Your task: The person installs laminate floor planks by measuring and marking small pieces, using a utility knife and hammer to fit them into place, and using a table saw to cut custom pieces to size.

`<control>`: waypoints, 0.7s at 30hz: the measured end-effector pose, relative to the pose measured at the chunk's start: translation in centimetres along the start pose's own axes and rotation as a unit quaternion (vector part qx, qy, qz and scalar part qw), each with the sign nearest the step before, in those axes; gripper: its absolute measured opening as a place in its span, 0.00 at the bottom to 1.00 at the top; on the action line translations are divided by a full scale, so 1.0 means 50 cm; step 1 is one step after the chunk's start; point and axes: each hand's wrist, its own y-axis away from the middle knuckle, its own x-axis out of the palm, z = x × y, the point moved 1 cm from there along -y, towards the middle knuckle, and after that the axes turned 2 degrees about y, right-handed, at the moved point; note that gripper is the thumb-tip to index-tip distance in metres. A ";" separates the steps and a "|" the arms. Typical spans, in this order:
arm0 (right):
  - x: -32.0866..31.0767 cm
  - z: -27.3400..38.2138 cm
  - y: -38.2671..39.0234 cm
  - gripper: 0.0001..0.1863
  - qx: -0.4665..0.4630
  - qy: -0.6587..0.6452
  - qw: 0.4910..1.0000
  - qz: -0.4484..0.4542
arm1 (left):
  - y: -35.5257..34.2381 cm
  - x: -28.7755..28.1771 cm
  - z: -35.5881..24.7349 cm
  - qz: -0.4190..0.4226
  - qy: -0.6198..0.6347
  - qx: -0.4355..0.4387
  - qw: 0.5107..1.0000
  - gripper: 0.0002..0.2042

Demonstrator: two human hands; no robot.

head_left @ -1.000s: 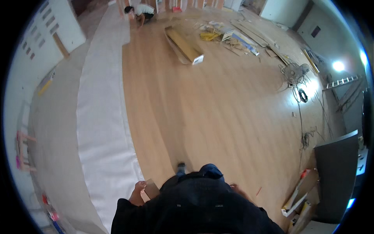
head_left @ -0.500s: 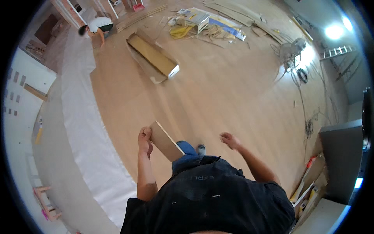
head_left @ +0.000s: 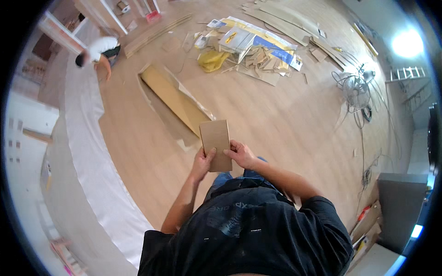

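A short piece of floorboard (head_left: 215, 135), light brown with a paler edge, stands out in front of my body between both hands. My left hand (head_left: 202, 163) grips its left side near the lower end, thumb lying on the face. On the opposite edge, my right hand (head_left: 241, 155) has closed with its thumb on the face and the fingers partly hidden behind. My jeans (head_left: 221, 178) show just beneath the board, above the wood-look floor (head_left: 152, 161).
A long open cardboard box (head_left: 172, 99) lies ahead. Beyond it are offcuts (head_left: 262, 60) and a yellow bag (head_left: 212, 61). White underlay sheeting (head_left: 90, 152) runs along the left, where another person (head_left: 102, 48) crouches. A fan (head_left: 357, 89) with cables stands right; a grey cabinet (head_left: 400, 202) is nearer.
The floorboard piece has moved from my left side to the centre and turned more upright. My right hand, empty before, has come inward and taken hold of it. The view has shifted.
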 end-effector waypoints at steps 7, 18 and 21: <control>-0.326 -0.220 -0.460 0.26 0.069 0.311 0.941 0.112 | -0.653 -0.119 0.114 -0.121 0.081 -0.107 0.984 0.24; -0.678 -0.156 -0.942 0.29 0.337 0.318 0.867 0.182 | -1.318 -0.209 -0.093 -0.142 0.101 -0.161 0.971 0.21; -0.719 -0.085 -1.017 0.31 0.373 0.283 0.861 0.199 | -1.519 -0.257 -0.105 -0.113 0.034 -0.130 0.984 0.20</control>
